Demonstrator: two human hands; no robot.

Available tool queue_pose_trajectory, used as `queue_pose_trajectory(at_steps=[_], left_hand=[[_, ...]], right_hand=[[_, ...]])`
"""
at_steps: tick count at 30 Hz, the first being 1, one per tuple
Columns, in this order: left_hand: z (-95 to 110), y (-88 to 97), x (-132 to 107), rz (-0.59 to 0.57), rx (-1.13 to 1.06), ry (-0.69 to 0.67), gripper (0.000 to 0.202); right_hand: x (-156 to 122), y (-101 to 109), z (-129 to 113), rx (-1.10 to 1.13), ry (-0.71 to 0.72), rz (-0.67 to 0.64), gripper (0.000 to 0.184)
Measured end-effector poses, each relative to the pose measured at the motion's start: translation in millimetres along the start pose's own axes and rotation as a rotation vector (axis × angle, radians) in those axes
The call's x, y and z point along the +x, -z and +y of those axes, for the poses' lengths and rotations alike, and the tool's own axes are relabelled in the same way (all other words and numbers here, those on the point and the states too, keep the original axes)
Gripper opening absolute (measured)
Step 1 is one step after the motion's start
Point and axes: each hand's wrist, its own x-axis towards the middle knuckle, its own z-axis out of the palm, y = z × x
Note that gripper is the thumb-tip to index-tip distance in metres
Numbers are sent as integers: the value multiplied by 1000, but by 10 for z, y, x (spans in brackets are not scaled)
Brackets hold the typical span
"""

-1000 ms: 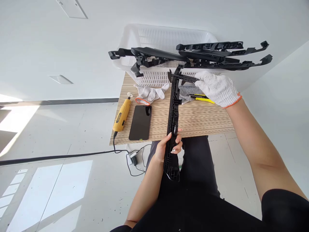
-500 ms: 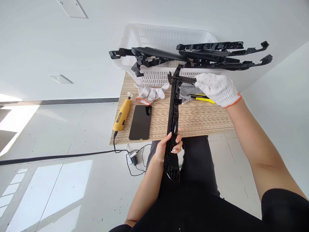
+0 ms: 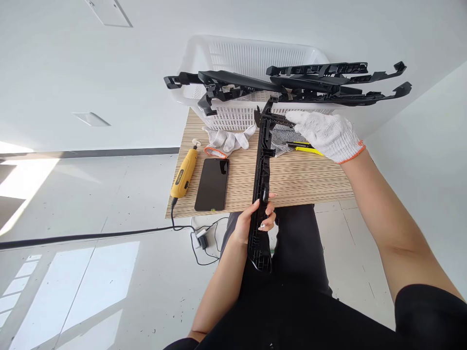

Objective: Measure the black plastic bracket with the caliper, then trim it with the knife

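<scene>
My bare left hand [image 3: 258, 221] is wrapped round the lower part of a long black plastic trim piece [image 3: 261, 170], held nearly upright with its ribbed side towards me. My right hand [image 3: 326, 133], in a white knit glove with an orange cuff, grips a black caliper [image 3: 279, 120] with scale marks. The caliper lies across the trim piece near its top end, its jaws showing at the left edge. The glove hides the caliper's right part. Below the right hand, a yellow and black utility knife [image 3: 308, 149] rests on a grey cloth-like item [image 3: 282, 138].
A white slotted basket [image 3: 233, 116] at the back holds several black trim pieces [image 3: 310, 85] that stick out past its rim. On the striped table [image 3: 302, 182] lie a white glove [image 3: 231, 141], a black phone [image 3: 212, 184] and a yellow corded rotary tool [image 3: 185, 172]. Its cable [image 3: 91, 236] runs off left.
My right hand's fingertips have moved slightly left along the caliper, towards the trim piece. My left hand and the trim piece stay where they were.
</scene>
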Motion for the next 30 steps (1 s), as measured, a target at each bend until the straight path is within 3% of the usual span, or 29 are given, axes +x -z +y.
queue_pose_trajectory(at_steps=[3, 6, 10, 15, 25, 30], left_hand=[[0, 0, -1, 7, 4, 4, 38], [3, -2, -2, 6, 1, 4, 38], [11, -13, -6, 1, 3, 1, 38], [13, -14, -5, -6, 5, 1, 38], [10, -13, -7, 7, 18, 6, 39], [8, -13, -6, 10, 20, 7, 39]], right_hand=[[-10, 0, -22, -15, 10, 2, 47], [-36, 10, -62, -60, -30, 98, 46], [-104, -18, -93, -98, 20, 154, 44], [-216, -90, -80, -103, 33, 122, 41], [-274, -83, -104, -160, -89, 11, 43], [-279, -83, -91, -73, 2, -38, 45]])
